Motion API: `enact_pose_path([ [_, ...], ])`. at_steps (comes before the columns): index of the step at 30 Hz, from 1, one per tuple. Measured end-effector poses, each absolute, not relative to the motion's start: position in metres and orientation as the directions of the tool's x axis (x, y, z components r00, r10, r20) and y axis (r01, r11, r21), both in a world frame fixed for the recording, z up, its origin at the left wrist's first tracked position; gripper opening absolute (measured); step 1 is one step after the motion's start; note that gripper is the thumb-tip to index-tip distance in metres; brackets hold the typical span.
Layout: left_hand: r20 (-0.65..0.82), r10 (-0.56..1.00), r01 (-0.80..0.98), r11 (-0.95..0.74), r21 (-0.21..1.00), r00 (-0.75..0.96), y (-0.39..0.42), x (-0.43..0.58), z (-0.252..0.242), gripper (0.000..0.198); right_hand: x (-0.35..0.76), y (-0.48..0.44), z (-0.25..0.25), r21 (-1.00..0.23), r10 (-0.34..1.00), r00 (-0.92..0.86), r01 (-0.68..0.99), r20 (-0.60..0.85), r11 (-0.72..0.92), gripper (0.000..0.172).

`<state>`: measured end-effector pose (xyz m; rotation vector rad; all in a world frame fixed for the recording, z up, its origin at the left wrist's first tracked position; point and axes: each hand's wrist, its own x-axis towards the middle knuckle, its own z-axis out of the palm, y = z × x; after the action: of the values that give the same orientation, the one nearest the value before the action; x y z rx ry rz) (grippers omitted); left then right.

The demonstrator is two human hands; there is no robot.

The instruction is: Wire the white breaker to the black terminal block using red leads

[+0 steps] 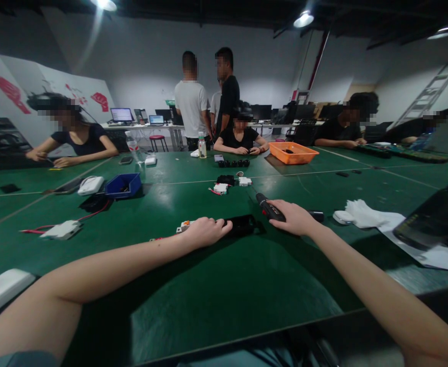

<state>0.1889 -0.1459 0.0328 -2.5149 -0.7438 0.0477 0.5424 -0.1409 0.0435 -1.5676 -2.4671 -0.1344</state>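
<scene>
My left hand is curled over a long black plastic housing on the green table. Just left of that hand a white block with an orange part sticks out. In my right hand is a black power screwdriver with a red button, its thin bit pointing away from me and to the left. Beyond the hands lie white switch-like modules, one with a red wire and another beside a black block.
A blue bin and a white wired module are on the left. Further off stands an orange basket. White gloves, paper and a dark transparent object lie right. Several people sit or stand around the table.
</scene>
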Motion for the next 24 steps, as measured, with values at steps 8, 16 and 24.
enact_pose_path([
  [8,0.079,0.744,0.72,-0.608,-0.334,0.664,-0.126,0.164,0.03,0.041,0.542,-0.141,0.044,-0.04,0.885,-0.408,0.903,0.225,0.427,0.072],
  [16,-0.003,0.971,0.955,-0.234,-0.181,0.237,-0.079,0.079,0.037,0.053,0.544,-0.141,0.044,-0.044,0.88,-0.415,0.899,0.231,0.435,0.072],
  [24,0.07,0.998,0.999,0.009,-0.044,-0.006,-0.05,0.012,0.027,0.056,0.542,-0.142,0.045,-0.045,0.89,-0.401,0.907,0.218,0.42,0.072],
])
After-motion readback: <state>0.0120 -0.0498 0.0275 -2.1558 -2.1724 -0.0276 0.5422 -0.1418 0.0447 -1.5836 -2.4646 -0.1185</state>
